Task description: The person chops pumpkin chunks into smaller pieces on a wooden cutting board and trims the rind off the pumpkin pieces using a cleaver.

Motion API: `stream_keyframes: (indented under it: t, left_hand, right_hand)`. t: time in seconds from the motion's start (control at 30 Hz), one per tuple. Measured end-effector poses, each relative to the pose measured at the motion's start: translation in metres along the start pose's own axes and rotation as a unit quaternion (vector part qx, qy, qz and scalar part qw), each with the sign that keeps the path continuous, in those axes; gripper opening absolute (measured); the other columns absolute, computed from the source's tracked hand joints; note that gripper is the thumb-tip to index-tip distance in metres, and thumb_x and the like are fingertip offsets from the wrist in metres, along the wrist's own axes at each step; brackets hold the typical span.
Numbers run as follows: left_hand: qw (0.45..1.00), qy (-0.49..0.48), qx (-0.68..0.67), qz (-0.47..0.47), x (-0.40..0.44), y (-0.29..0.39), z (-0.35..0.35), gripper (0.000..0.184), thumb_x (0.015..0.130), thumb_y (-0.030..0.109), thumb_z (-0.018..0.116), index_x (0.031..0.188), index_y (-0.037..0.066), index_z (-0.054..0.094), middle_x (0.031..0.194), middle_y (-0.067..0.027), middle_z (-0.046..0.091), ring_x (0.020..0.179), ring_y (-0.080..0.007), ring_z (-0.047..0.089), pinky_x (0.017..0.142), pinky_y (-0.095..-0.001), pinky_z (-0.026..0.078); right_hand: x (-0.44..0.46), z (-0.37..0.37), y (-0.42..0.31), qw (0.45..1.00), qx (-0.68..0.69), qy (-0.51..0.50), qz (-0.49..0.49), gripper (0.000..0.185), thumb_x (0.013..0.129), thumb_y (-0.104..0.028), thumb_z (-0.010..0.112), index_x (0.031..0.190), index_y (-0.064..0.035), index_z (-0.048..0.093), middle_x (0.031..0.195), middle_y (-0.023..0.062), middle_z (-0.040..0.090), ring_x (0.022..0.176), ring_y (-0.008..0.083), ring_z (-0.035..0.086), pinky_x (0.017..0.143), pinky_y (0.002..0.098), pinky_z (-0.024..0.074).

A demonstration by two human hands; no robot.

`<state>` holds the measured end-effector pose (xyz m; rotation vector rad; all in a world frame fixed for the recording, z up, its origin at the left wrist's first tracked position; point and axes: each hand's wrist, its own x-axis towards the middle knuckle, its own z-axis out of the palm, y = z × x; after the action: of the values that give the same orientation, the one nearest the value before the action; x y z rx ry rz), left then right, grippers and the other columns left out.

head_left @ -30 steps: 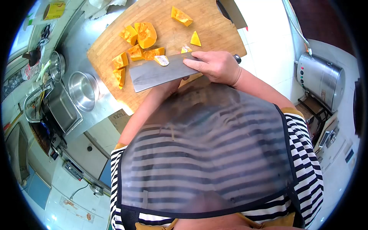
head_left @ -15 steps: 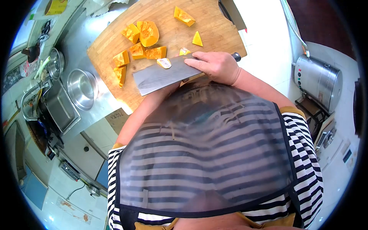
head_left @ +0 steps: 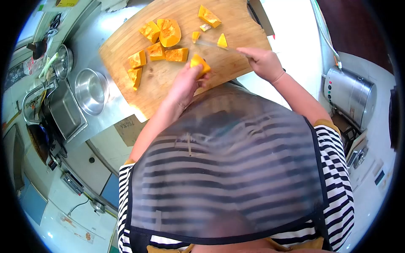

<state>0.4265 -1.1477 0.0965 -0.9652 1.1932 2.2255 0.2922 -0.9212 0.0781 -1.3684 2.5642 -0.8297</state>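
Observation:
My left hand [head_left: 189, 82] is closed around a chunk of pumpkin [head_left: 200, 66], held low over the near part of the wooden cutting board [head_left: 236, 63]. In my right hand [head_left: 265, 64] is the handle of a cleaver [head_left: 211, 44]; its blade is seen nearly edge-on, pointing left across the board. Small pumpkin bits, a yellow piece [head_left: 195, 37], a pale-skinned scrap [head_left: 205, 27] and a triangular piece [head_left: 222, 41], lie around the blade. Beyond them rests a longer pumpkin wedge [head_left: 209, 17]. Several larger chunks [head_left: 168, 33] are grouped on the board's left half.
Left of the board, a round steel bowl [head_left: 91, 92] stands on the metal counter [head_left: 116, 25], beside a sink [head_left: 67, 109]. A smaller metal bowl [head_left: 63, 62] sits behind it. A steel cylindrical appliance [head_left: 351, 95] is at the right.
The cleaver has gone from lying broadside near my body to edge-on farther out. My left hand has come into sight with a pumpkin chunk. The pale-skinned scrap now lies near the far wedge.

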Motion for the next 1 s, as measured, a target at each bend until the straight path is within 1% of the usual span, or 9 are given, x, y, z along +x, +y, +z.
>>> stream_keyframes:
  t: [0.07,0.17,0.2,0.23,0.3,0.5,0.63,0.87,1.0]
  left_hand:
    - [0.994,-0.031,-0.103,0.027,0.007,-0.001,-0.009,0.029,0.097,0.022,0.046,0.122,0.010,0.039,0.107,-0.0101,0.059,0.085,-0.0153,0.054,0.070,-0.0274,0.045]
    - [0.964,-0.049,-0.262,-0.013,0.014,-0.004,-0.011,0.028,0.097,0.022,0.045,0.121,0.008,0.041,0.106,-0.0119,0.058,0.084,-0.0175,0.055,0.067,-0.0276,0.046]
    - [0.963,-0.046,-0.264,-0.012,0.021,-0.009,-0.018,0.028,0.097,0.022,0.045,0.121,0.008,0.041,0.106,-0.0119,0.058,0.084,-0.0175,0.055,0.067,-0.0276,0.046]
    - [0.934,-0.082,-0.344,-0.043,0.033,-0.017,-0.029,0.027,0.098,0.023,0.044,0.119,0.007,0.043,0.105,-0.0122,0.057,0.083,-0.0184,0.055,0.065,-0.0278,0.046]
    - [0.896,-0.121,-0.420,-0.074,0.040,-0.020,-0.031,0.027,0.098,0.024,0.043,0.117,0.006,0.045,0.103,-0.0125,0.057,0.083,-0.0194,0.055,0.062,-0.0281,0.047]
    - [0.873,-0.157,-0.449,-0.105,0.051,-0.030,-0.022,0.033,0.096,0.027,0.034,0.114,0.006,0.052,0.088,-0.0091,0.055,0.073,-0.0179,0.051,0.056,-0.0288,0.042]
    - [0.911,-0.166,-0.366,-0.095,0.044,-0.020,-0.006,0.037,0.094,0.035,0.032,0.110,0.010,0.054,0.083,-0.0057,0.055,0.069,-0.0166,0.050,0.056,-0.0278,0.039]
    - [0.980,-0.013,-0.191,-0.049,0.033,-0.014,0.008,0.055,0.094,0.059,0.028,0.110,0.013,0.053,0.083,-0.0045,0.056,0.066,-0.0128,0.048,0.054,-0.0253,0.036]
    - [0.971,-0.095,-0.220,0.006,0.035,-0.024,-0.003,0.049,0.098,0.052,0.027,0.114,0.013,0.051,0.090,-0.0076,0.060,0.068,-0.0131,0.050,0.056,-0.0235,0.039]
  right_hand:
    - [0.003,-0.006,-0.006,0.987,0.095,-0.004,0.129,0.028,0.080,-0.007,0.058,0.107,-0.0127,0.066,0.086,0.0076,0.069,0.076,0.0259,0.066,0.063,0.0316,0.0517]
    - [0.003,-0.004,-0.014,0.939,0.224,-0.021,0.261,0.029,0.081,-0.008,0.057,0.109,-0.0073,0.065,0.081,0.0131,0.068,0.072,0.0235,0.066,0.063,0.0302,0.0501]
    - [0.001,0.002,-0.016,0.925,0.273,0.008,0.266,0.033,0.082,-0.004,0.059,0.115,-0.0028,0.062,0.068,0.0046,0.061,0.051,0.0054,0.049,0.048,0.0231,0.0438]
    - [-0.003,0.001,-0.018,0.924,0.274,0.006,0.266,0.033,0.082,-0.004,0.059,0.115,-0.0028,0.062,0.068,0.0046,0.061,0.051,0.0054,0.049,0.048,0.0231,0.0438]
    - [-0.003,-0.012,-0.033,0.878,0.295,-0.073,0.370,0.032,0.080,-0.006,0.058,0.111,-0.0038,0.063,0.083,0.0178,0.066,0.070,0.0197,0.065,0.066,0.0290,0.0494]
    - [-0.003,-0.010,-0.052,0.957,0.242,-0.002,0.158,0.028,0.081,-0.002,0.057,0.108,-0.0062,0.065,0.088,0.0161,0.066,0.073,0.0249,0.066,0.064,0.0301,0.0501]
    - [0.008,-0.010,-0.061,0.980,0.181,0.009,0.081,0.027,0.080,-0.003,0.059,0.105,-0.0104,0.067,0.091,0.0118,0.067,0.076,0.0268,0.065,0.066,0.0323,0.0518]
    - [0.014,-0.012,-0.065,0.983,0.172,0.004,0.061,0.029,0.079,-0.003,0.059,0.106,-0.0118,0.067,0.091,0.0122,0.067,0.078,0.0282,0.065,0.066,0.0329,0.0519]
    - [0.013,-0.012,-0.066,0.972,0.212,-0.018,0.099,0.029,0.081,-0.003,0.058,0.108,-0.0075,0.065,0.089,0.0151,0.066,0.075,0.0284,0.064,0.067,0.0313,0.0508]
